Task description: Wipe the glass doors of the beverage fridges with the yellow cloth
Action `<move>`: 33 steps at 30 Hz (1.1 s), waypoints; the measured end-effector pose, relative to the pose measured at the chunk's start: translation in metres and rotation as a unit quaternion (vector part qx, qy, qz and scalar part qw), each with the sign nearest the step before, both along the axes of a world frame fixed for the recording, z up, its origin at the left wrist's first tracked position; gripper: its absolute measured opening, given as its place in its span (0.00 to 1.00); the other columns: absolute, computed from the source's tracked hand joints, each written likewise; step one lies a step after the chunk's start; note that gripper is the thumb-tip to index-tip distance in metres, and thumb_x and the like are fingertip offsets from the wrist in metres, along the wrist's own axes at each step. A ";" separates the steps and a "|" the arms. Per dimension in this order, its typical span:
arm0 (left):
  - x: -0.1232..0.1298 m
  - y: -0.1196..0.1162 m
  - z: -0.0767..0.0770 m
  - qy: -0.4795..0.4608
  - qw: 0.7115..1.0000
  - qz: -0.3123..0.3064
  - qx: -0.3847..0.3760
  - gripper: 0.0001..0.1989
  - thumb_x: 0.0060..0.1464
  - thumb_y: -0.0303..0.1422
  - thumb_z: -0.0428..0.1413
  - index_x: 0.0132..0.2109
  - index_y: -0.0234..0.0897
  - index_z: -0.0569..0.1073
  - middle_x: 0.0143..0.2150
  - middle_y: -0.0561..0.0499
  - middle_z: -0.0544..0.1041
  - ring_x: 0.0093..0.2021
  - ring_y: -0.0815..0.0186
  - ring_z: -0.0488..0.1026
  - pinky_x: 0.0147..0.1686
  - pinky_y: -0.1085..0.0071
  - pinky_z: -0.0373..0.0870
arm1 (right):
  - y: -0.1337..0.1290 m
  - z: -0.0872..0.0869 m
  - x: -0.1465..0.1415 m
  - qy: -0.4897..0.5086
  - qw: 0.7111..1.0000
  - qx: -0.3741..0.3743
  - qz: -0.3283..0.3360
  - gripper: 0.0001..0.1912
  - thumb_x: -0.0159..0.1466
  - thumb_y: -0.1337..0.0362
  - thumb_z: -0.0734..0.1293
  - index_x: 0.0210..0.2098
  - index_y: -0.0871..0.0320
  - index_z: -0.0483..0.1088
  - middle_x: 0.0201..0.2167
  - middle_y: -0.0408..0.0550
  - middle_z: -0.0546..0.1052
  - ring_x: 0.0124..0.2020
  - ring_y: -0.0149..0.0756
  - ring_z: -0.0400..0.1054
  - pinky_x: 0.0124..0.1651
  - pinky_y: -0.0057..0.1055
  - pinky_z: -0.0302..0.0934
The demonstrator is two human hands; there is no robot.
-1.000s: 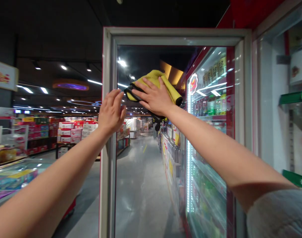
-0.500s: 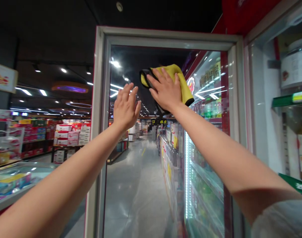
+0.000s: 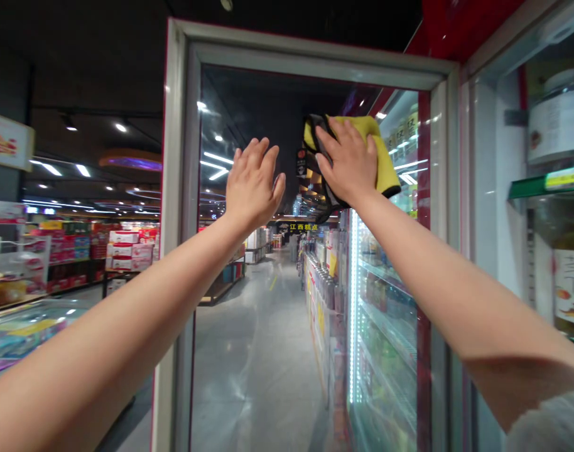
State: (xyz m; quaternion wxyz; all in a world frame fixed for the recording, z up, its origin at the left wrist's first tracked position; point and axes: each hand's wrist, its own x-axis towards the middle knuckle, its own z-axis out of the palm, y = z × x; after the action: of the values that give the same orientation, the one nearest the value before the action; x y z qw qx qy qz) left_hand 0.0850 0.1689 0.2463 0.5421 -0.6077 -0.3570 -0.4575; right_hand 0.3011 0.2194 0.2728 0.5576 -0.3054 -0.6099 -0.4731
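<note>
In front of me stands a swung-out glass door with a silver frame [image 3: 174, 150]. My right hand [image 3: 349, 160] presses a yellow cloth [image 3: 385, 166] with black edging against the upper right of the pane, fingers spread over it and holding it there. A grey-black side of the cloth shows at its left, and a dark label hangs off it. Left of it, my left hand [image 3: 255, 185] is raised palm-forward at the glass, holding nothing, its fingers stretched out and slightly apart. Whether that palm touches the pane, I cannot tell.
On the right is an open drinks cooler with a large white-labelled bottle [image 3: 560, 119] above a green-edged shelf [image 3: 527, 188]. A glass-topped chest freezer [image 3: 32, 326] stands at lower left. Behind it are stacked boxes [image 3: 127, 251]. Through the pane shows an aisle floor [image 3: 254, 351].
My right hand has slid right across the pane with the yellow cloth. My left hand has shifted a little right and up. The door frame's left side now sits further left and higher in view.
</note>
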 end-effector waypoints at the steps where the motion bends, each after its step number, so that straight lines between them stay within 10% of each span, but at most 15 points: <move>1: 0.003 0.001 0.001 0.001 1.000 -0.002 -0.002 0.30 0.67 0.48 0.41 0.71 0.45 0.58 0.74 0.47 0.59 0.75 0.55 0.51 0.74 0.48 0.44 | 0.003 -0.007 0.004 0.024 1.000 0.005 0.004 0.29 0.73 0.52 0.51 0.70 0.49 0.58 0.72 0.53 0.60 0.73 0.58 0.49 0.68 0.68 0.45; 11: 0.048 0.015 0.005 0.033 0.999 -0.029 -0.024 0.31 0.66 0.49 0.42 0.71 0.44 0.58 0.76 0.46 0.55 0.76 0.53 0.48 0.74 0.46 0.39 | 0.009 -0.018 0.045 0.012 0.999 -0.021 -0.036 0.29 0.73 0.50 0.51 0.72 0.45 0.54 0.75 0.48 0.55 0.74 0.53 0.47 0.70 0.66 0.44; 17: 0.066 0.012 -0.001 0.037 0.999 -0.008 -0.022 0.31 0.67 0.48 0.41 0.72 0.43 0.58 0.76 0.46 0.56 0.76 0.54 0.49 0.74 0.47 0.36 | 0.010 -0.053 0.055 0.095 0.994 -0.040 -0.042 0.29 0.74 0.51 0.51 0.71 0.48 0.56 0.74 0.51 0.56 0.74 0.54 0.47 0.69 0.66 0.46; 24: 0.088 0.017 -0.002 0.049 0.998 -0.019 -0.030 0.34 0.65 0.50 0.44 0.73 0.46 0.54 0.76 0.49 0.55 0.76 0.53 0.48 0.74 0.47 0.35 | 0.014 -0.020 0.066 0.055 0.998 -0.031 0.000 0.29 0.74 0.49 0.50 0.72 0.46 0.56 0.75 0.49 0.55 0.75 0.54 0.45 0.70 0.68 0.42; 33: 0.105 0.022 -0.012 0.054 0.997 -0.039 -0.050 0.33 0.65 0.47 0.45 0.73 0.43 0.54 0.77 0.46 0.53 0.76 0.51 0.47 0.74 0.46 0.32 | 0.019 -0.052 0.081 0.081 0.995 -0.047 -0.023 0.29 0.74 0.51 0.50 0.72 0.46 0.55 0.75 0.49 0.54 0.75 0.55 0.45 0.70 0.70 0.42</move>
State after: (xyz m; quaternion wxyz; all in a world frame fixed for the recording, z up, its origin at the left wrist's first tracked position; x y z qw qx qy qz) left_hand 0.1902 0.1910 0.2339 0.5116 -0.6715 -0.3257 -0.4258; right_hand 0.3822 0.2384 0.2203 0.5796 -0.3821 -0.5771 -0.4302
